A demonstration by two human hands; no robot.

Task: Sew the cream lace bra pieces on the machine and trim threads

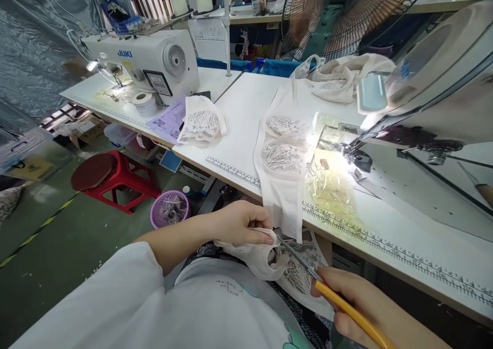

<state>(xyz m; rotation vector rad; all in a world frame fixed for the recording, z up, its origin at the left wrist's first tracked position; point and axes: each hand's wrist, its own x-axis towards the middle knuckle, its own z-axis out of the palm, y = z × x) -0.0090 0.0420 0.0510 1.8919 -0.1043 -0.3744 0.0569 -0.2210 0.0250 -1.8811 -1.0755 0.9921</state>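
My left hand is closed in a pinch on the edge of a white lace bra piece that lies in my lap, below the table's front edge. My right hand is wrapped round yellow-handled thread snips, whose metal blades point up-left and touch the fabric beside my left fingers. A second white garment with two lace cups lies on the white sewing table and hangs over its front edge just above my hands.
A sewing machine with its lamp lit stands at the right, another white machine at the back left. A lace piece, a purple sheet, a red stool, a purple basin and a fan are around.
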